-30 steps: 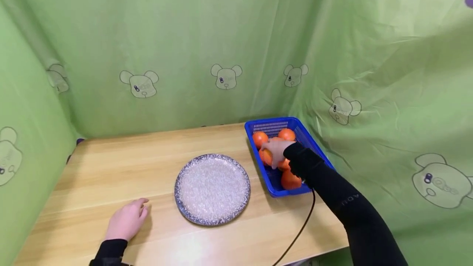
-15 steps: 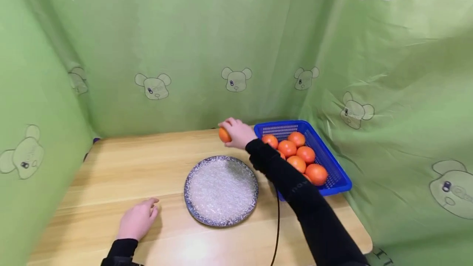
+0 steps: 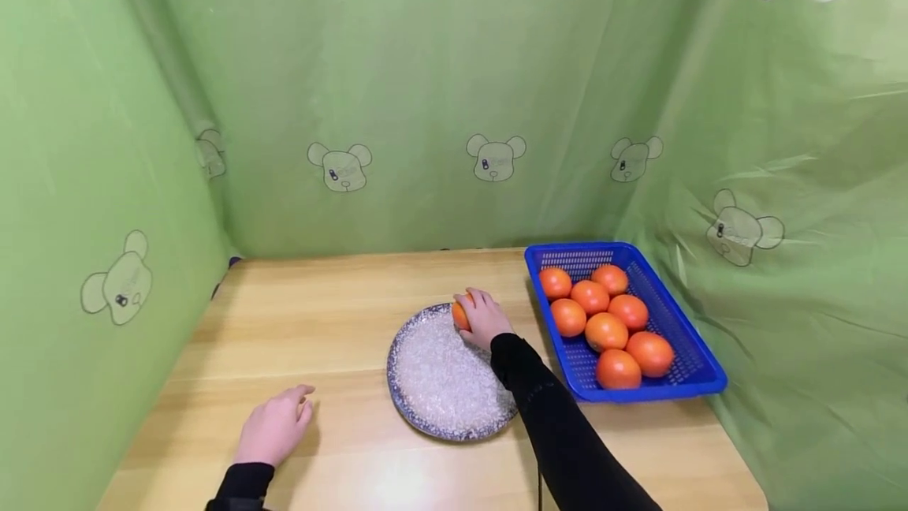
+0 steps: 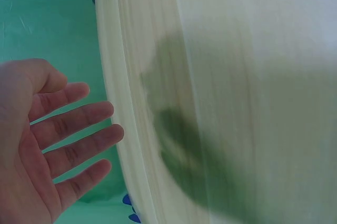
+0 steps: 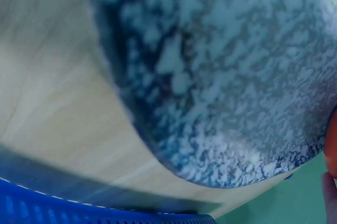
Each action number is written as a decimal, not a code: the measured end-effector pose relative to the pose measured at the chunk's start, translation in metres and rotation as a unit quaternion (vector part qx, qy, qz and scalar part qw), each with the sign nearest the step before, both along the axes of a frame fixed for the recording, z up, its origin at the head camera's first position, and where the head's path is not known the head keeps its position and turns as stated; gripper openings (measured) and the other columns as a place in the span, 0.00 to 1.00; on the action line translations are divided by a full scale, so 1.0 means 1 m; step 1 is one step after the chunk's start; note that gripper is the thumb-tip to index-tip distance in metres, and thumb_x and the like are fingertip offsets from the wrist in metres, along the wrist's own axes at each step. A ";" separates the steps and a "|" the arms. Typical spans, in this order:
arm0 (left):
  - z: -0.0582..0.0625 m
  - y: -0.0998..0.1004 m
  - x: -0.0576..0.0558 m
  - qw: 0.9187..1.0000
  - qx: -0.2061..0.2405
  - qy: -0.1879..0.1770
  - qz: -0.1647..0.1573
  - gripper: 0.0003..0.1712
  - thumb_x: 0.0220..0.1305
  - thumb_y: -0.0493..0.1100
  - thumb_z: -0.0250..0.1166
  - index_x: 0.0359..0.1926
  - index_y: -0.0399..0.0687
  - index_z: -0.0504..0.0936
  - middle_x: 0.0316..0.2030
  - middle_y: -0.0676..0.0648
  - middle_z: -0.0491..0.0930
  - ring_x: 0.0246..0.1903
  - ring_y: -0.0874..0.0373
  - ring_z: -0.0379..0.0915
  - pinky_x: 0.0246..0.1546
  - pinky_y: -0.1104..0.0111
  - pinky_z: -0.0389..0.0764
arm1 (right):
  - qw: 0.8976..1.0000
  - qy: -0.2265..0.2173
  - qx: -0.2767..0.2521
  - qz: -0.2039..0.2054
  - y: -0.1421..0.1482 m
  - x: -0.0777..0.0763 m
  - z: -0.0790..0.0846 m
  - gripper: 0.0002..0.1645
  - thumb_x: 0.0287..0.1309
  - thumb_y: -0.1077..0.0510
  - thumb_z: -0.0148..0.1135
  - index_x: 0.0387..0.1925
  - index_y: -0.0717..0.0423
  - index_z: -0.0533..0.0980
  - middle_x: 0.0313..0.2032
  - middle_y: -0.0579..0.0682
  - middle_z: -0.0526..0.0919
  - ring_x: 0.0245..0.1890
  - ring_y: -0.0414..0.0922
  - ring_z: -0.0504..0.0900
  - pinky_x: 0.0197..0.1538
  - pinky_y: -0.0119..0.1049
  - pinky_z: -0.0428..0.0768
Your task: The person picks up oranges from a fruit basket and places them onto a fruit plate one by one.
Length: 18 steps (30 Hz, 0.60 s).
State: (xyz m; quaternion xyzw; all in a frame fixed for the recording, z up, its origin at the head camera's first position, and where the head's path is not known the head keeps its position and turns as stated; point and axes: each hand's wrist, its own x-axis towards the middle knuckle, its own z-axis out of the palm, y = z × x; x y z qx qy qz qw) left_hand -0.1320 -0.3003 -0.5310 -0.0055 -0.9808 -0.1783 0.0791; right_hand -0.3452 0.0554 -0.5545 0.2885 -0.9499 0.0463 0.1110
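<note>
My right hand point(image 3: 485, 317) grips an orange fruit point(image 3: 461, 314) over the far edge of a round speckled plate point(image 3: 448, 385); the head view does not show whether the fruit touches it. The right wrist view catches only a slice of the fruit point(image 5: 330, 148) and one fingertip point(image 5: 330, 195) at its right edge, beside the plate point(image 5: 221, 103). Left of the plate, my left hand point(image 3: 275, 426) stays above the wooden table, holding nothing. Its fingers point(image 4: 79, 124) are spread and loosely bent in the left wrist view. Several orange fruits point(image 3: 606, 331) lie in a blue basket point(image 3: 691, 345) at the right.
Green curtains point(image 3: 426, 85) with bear prints rise behind and on both sides of the wooden table point(image 3: 319, 298). The basket stands close to the right curtain. A dark cable point(image 3: 540, 487) shows beside the right sleeve.
My right hand has lifted an orange fruit out of the basket and carried it left to the plate. The left hand keeps its pose. The head view has turned rightward.
</note>
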 end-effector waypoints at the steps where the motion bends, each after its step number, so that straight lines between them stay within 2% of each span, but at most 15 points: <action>1: 0.001 0.000 -0.002 1.000 -0.001 0.001 -0.002 0.15 0.63 0.41 0.59 0.49 0.42 0.83 0.43 0.40 0.85 0.36 0.42 0.83 0.35 0.49 0.80 | 1.000 -0.002 0.000 -0.006 0.001 -0.001 0.000 0.44 0.49 0.44 0.72 0.66 0.49 0.65 0.64 0.60 0.67 0.63 0.58 0.69 0.59 0.49 0.75; 4: 0.003 0.000 -0.007 1.000 -0.003 -0.006 -0.006 0.16 0.64 0.41 0.58 0.50 0.42 0.82 0.43 0.40 0.85 0.36 0.42 0.83 0.35 0.49 0.80 | 1.000 -0.014 0.001 -0.014 0.003 -0.005 0.004 0.48 0.49 0.41 0.71 0.69 0.49 0.61 0.66 0.61 0.64 0.66 0.59 0.66 0.62 0.49 0.73; 8: 0.007 0.000 -0.012 1.000 -0.006 -0.016 -0.013 0.17 0.64 0.42 0.58 0.51 0.42 0.81 0.43 0.40 0.85 0.36 0.42 0.83 0.33 0.49 0.80 | 0.999 -0.051 -0.016 -0.007 0.007 -0.008 0.024 0.53 0.50 0.40 0.69 0.72 0.52 0.56 0.69 0.64 0.60 0.69 0.61 0.60 0.69 0.51 0.65; 12: 0.013 0.000 -0.017 1.000 -0.009 -0.013 -0.019 0.17 0.64 0.42 0.58 0.51 0.42 0.81 0.43 0.40 0.85 0.37 0.42 0.83 0.32 0.50 0.80 | 0.995 -0.084 -0.053 0.011 0.026 -0.005 0.061 0.49 0.54 0.43 0.67 0.71 0.56 0.58 0.69 0.64 0.60 0.71 0.60 0.57 0.73 0.53 0.56; 15: 0.018 0.001 -0.019 1.000 -0.010 -0.017 -0.023 0.17 0.64 0.41 0.57 0.51 0.41 0.81 0.43 0.40 0.85 0.37 0.43 0.83 0.32 0.51 0.80 | 0.993 -0.075 -0.086 0.014 0.053 0.003 0.093 0.41 0.56 0.49 0.66 0.68 0.58 0.64 0.67 0.62 0.66 0.70 0.60 0.60 0.72 0.55 0.57; 18: 0.020 0.002 -0.022 0.999 -0.013 -0.026 -0.030 0.17 0.64 0.41 0.58 0.52 0.41 0.81 0.43 0.41 0.85 0.35 0.45 0.83 0.31 0.52 0.80 | 0.994 -0.042 -0.099 0.000 0.086 0.017 0.122 0.34 0.57 0.53 0.65 0.64 0.58 0.69 0.64 0.60 0.71 0.68 0.59 0.64 0.71 0.55 0.60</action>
